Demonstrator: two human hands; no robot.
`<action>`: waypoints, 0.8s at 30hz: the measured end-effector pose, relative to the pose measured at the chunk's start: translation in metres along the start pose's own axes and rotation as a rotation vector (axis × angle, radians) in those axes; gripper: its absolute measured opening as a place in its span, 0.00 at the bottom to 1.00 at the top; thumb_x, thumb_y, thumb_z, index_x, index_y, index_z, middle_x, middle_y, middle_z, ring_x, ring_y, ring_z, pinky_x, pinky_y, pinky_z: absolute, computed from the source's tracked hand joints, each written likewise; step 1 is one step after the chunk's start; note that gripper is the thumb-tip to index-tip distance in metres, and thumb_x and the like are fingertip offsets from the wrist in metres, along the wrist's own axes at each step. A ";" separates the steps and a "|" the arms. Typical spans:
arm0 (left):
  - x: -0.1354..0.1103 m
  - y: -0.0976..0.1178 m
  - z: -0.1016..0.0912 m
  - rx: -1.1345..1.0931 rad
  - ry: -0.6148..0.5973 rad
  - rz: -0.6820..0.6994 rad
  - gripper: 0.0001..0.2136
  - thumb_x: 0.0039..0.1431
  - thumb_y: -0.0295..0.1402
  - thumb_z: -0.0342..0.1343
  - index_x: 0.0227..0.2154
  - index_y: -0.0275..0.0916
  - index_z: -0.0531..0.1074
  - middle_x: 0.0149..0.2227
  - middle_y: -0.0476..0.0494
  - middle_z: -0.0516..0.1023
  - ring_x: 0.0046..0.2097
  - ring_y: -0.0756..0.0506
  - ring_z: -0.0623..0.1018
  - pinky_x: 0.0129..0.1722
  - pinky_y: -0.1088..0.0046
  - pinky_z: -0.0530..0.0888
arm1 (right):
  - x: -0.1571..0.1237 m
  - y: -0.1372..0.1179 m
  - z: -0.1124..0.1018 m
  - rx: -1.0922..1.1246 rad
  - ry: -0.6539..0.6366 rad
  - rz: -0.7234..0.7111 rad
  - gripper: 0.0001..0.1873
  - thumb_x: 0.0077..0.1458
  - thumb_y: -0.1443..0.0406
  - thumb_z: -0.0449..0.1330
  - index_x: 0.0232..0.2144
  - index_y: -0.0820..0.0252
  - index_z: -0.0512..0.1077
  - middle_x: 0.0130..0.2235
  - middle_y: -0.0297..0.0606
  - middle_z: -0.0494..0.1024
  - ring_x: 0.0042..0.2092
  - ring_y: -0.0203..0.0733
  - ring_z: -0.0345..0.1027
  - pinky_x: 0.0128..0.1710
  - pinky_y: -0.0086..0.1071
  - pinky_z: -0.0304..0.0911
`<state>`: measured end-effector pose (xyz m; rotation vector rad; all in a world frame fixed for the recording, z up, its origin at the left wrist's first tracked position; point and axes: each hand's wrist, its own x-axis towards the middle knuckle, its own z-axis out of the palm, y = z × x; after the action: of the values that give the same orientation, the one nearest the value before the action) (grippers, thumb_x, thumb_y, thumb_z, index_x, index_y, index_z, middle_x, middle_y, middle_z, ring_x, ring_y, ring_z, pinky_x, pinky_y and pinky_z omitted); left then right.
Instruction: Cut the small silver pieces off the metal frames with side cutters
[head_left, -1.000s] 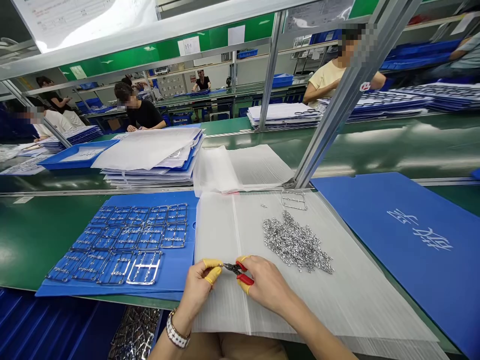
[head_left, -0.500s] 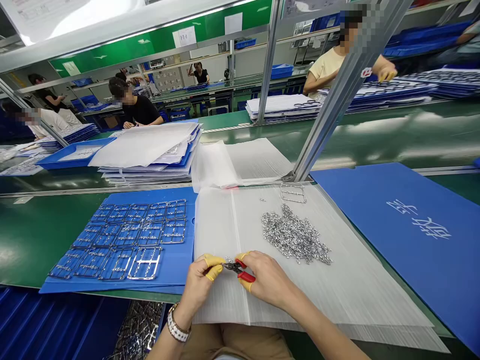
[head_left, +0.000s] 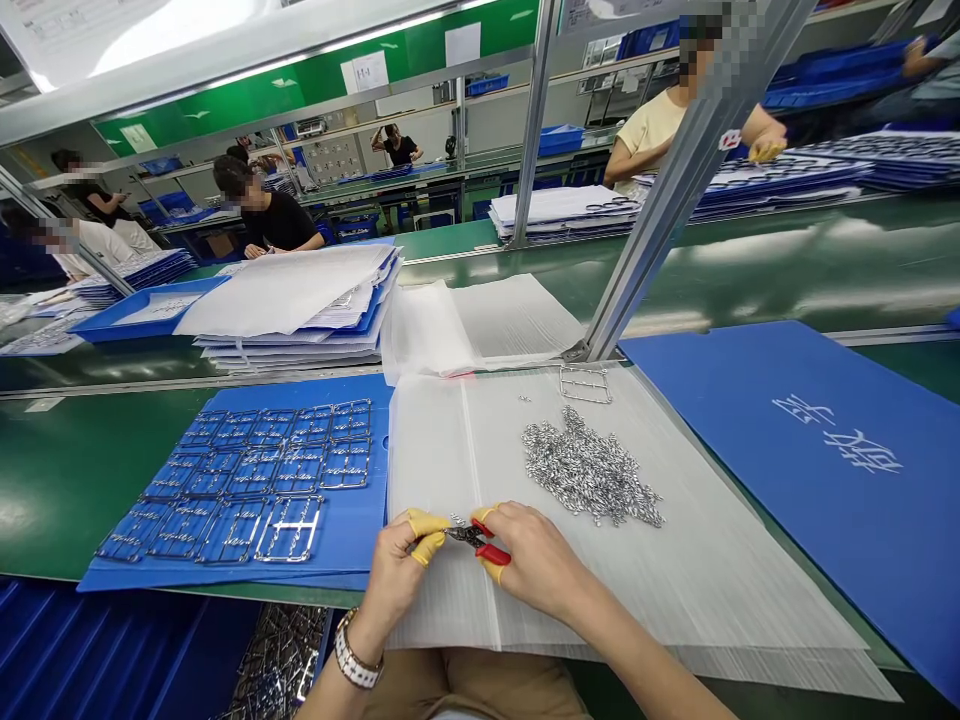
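Observation:
My right hand [head_left: 529, 548] is closed round small red-handled nippers [head_left: 472, 535], their dark jaws pointing left. The jaw tips meet the fingertips of my left hand [head_left: 401, 555], which is pinched. Yellow finger covers sit on the fingertips of both hands. What the left fingers pinch is mostly hidden; small shiny bits show just above the jaws. Beyond my right hand, a pile of small silvery metal pieces [head_left: 589, 465] lies on white foam sheets [head_left: 435, 440]. Left of my hands, rows of shiny rectangular frames with small parts [head_left: 289, 528] rest on a blue sheet [head_left: 349, 530].
One bare frame [head_left: 585, 384] lies beyond the pile, beside a metal post [head_left: 660, 200]. A blue board [head_left: 810, 430] is at the right. Stacked sheets [head_left: 292, 290] stand at back left. Below the bench edge, a bin holds metal scraps [head_left: 274, 655]. Co-workers sit across the line.
The view has shifted slightly. My hands and the nippers hold nearly the same pose at the same spot. Nothing on the bench has visibly moved.

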<state>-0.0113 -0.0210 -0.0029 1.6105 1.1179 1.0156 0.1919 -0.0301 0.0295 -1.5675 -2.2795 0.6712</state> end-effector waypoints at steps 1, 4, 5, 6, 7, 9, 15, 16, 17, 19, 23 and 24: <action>0.000 -0.001 0.000 0.001 -0.002 0.005 0.07 0.55 0.32 0.56 0.34 0.41 0.78 0.32 0.43 0.77 0.36 0.45 0.74 0.37 0.70 0.70 | 0.000 0.000 0.000 -0.008 -0.005 -0.001 0.11 0.47 0.70 0.54 0.35 0.56 0.70 0.31 0.36 0.74 0.35 0.41 0.66 0.35 0.31 0.57; -0.001 -0.001 -0.001 0.001 -0.005 0.013 0.07 0.55 0.32 0.57 0.34 0.41 0.78 0.32 0.43 0.77 0.36 0.45 0.74 0.37 0.70 0.70 | -0.001 0.000 0.001 -0.041 -0.011 0.001 0.12 0.47 0.72 0.53 0.35 0.57 0.70 0.32 0.37 0.74 0.35 0.41 0.66 0.35 0.31 0.56; -0.002 -0.001 -0.001 0.001 -0.004 0.009 0.07 0.55 0.32 0.57 0.34 0.41 0.78 0.32 0.43 0.77 0.36 0.45 0.74 0.37 0.70 0.70 | -0.001 -0.001 0.000 -0.052 -0.007 0.005 0.13 0.47 0.72 0.53 0.36 0.57 0.70 0.32 0.37 0.74 0.35 0.41 0.66 0.35 0.31 0.56; -0.002 0.000 0.000 -0.001 -0.003 0.003 0.07 0.55 0.32 0.57 0.34 0.41 0.78 0.32 0.43 0.77 0.36 0.45 0.74 0.37 0.70 0.70 | -0.002 -0.001 0.000 -0.063 -0.007 0.009 0.13 0.47 0.72 0.53 0.36 0.57 0.70 0.32 0.37 0.74 0.35 0.41 0.66 0.35 0.31 0.56; -0.002 0.000 0.000 -0.004 -0.002 -0.004 0.07 0.55 0.32 0.57 0.34 0.41 0.78 0.31 0.43 0.77 0.36 0.45 0.74 0.37 0.70 0.70 | -0.002 -0.002 0.000 -0.072 -0.010 0.013 0.13 0.47 0.73 0.53 0.36 0.56 0.70 0.32 0.37 0.74 0.35 0.41 0.67 0.35 0.31 0.56; -0.002 0.001 0.001 -0.018 -0.003 -0.023 0.06 0.55 0.32 0.57 0.34 0.41 0.78 0.31 0.43 0.77 0.35 0.46 0.74 0.37 0.70 0.70 | -0.002 -0.002 0.000 -0.086 -0.017 0.021 0.13 0.47 0.72 0.53 0.35 0.56 0.71 0.32 0.37 0.74 0.35 0.41 0.67 0.34 0.31 0.56; -0.001 0.000 0.003 -0.121 0.043 -0.163 0.06 0.52 0.34 0.59 0.31 0.39 0.78 0.33 0.43 0.78 0.37 0.45 0.75 0.38 0.71 0.71 | -0.003 0.005 -0.001 -0.019 0.031 0.098 0.15 0.48 0.68 0.53 0.40 0.56 0.70 0.35 0.38 0.76 0.38 0.41 0.68 0.36 0.30 0.58; -0.001 -0.001 0.003 -0.140 0.051 -0.192 0.06 0.51 0.34 0.59 0.31 0.39 0.78 0.33 0.42 0.79 0.37 0.45 0.75 0.38 0.71 0.71 | -0.004 0.006 -0.001 -0.004 0.038 0.120 0.14 0.48 0.67 0.53 0.40 0.56 0.70 0.36 0.38 0.76 0.38 0.42 0.68 0.36 0.30 0.58; 0.000 -0.001 0.003 -0.158 0.058 -0.221 0.06 0.50 0.34 0.60 0.31 0.38 0.78 0.33 0.42 0.79 0.37 0.45 0.76 0.39 0.71 0.71 | -0.004 0.008 -0.001 0.002 0.037 0.139 0.14 0.49 0.67 0.53 0.40 0.56 0.70 0.36 0.38 0.76 0.38 0.42 0.68 0.36 0.30 0.58; 0.000 -0.003 0.002 -0.185 0.072 -0.269 0.08 0.49 0.35 0.61 0.31 0.38 0.78 0.33 0.42 0.80 0.36 0.45 0.76 0.38 0.71 0.72 | -0.005 0.010 0.000 -0.001 0.019 0.160 0.13 0.49 0.66 0.53 0.39 0.57 0.70 0.35 0.38 0.76 0.38 0.42 0.68 0.36 0.31 0.58; 0.001 -0.006 0.002 -0.142 0.086 -0.267 0.09 0.50 0.37 0.60 0.31 0.36 0.77 0.30 0.42 0.79 0.33 0.45 0.76 0.35 0.70 0.72 | -0.006 0.011 0.002 0.023 0.026 0.181 0.14 0.49 0.65 0.53 0.39 0.57 0.70 0.37 0.39 0.76 0.39 0.43 0.69 0.37 0.32 0.59; 0.002 -0.006 0.003 -0.121 0.086 -0.255 0.09 0.50 0.37 0.59 0.31 0.36 0.77 0.29 0.42 0.79 0.32 0.45 0.76 0.34 0.70 0.72 | -0.006 0.011 0.002 0.037 0.041 0.182 0.14 0.49 0.65 0.53 0.40 0.57 0.70 0.38 0.39 0.76 0.40 0.43 0.69 0.38 0.32 0.59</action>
<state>-0.0096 -0.0186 -0.0090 1.3009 1.2590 0.9702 0.2019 -0.0332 0.0216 -1.7692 -2.1000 0.7155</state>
